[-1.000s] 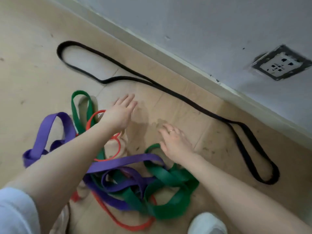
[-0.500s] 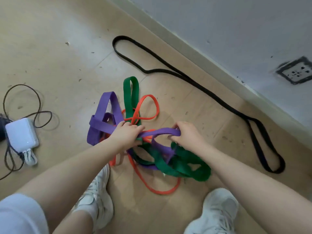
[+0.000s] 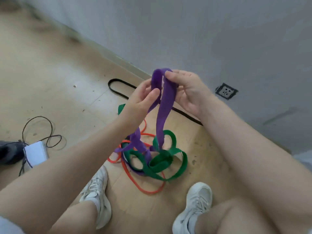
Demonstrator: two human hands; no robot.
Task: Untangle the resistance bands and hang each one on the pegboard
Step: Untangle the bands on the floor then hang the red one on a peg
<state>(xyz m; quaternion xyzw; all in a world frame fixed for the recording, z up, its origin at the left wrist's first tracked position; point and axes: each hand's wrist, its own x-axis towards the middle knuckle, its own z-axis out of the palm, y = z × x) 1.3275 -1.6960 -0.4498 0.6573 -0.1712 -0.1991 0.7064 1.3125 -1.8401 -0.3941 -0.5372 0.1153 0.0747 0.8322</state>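
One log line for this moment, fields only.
both hands lift purple band | lower end tangled with green band, orange band | black band separate | none hung

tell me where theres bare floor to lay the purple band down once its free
Bare floor lies left of the black band, above the white charger and its cable. It is crowded between the shoes, where the green band, orange band and purple band tangle.

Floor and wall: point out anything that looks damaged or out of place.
The wall socket sits crooked in a rough, dark-edged cutout. A white charger with loose black cable lies on the floor, which is littered with small debris.
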